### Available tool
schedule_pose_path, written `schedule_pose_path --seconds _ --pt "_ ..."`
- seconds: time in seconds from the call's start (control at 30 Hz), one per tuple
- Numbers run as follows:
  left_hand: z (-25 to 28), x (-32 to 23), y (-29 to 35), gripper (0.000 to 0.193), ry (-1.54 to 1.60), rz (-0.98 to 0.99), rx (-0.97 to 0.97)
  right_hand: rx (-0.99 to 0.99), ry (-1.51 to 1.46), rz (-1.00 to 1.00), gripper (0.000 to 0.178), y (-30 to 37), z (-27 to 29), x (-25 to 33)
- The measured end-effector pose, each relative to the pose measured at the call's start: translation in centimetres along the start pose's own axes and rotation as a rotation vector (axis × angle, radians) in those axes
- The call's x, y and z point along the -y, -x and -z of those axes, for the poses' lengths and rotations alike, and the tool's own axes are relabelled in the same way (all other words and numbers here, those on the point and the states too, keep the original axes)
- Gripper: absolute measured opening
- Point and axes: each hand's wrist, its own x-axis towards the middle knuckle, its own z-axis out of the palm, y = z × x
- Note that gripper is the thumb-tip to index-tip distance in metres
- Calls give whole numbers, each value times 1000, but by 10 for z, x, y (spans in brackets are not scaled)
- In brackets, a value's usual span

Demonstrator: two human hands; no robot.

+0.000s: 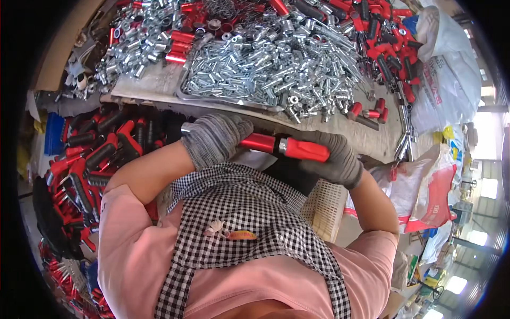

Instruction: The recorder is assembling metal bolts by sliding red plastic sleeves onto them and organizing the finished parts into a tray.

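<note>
Head view, L hand (218, 139) gripping red tube (258, 142), pt. hidden, R hand (339, 160) gripping red handle (305, 150), join btwn unclear

The tool (258, 142) runs nearly level, dipping rightward: glossy red tube (255, 142) between the grips, silver end (187, 127) beyond the left hand (218, 139), silver collar (282, 146) and red handle (305, 150) at the right hand (340, 159).

Pretty workshop-looking place tbh. There's a worn, pale wooden bench (146, 87) stretching across in front, scuffed up and grubby. Off to the right, in the distance, is a greyish wall or roof (486, 217), can't tell which, with bright windows (489, 188) in it. Light's so strong over there that one patch blows out white.
</note>
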Motion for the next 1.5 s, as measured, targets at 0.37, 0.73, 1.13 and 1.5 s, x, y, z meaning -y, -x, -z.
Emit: schedule_pose_path --seconds 0.37,0.73,1.13,1.5 --pt "-12 -10 20 37 1233 174 1019 128 962 1137 39 -11 -24 13" --pt "31 2 10 23 -250 -156 -56 169 -1319 -598 52 -11 -54 -12" --pt "44 -1 -4 37 444 56 565 -198 857 672 50 -23 -27 13" --pt "55 -7 -18 37 155 84 441 -102 588 341 49 -17 -37 4"
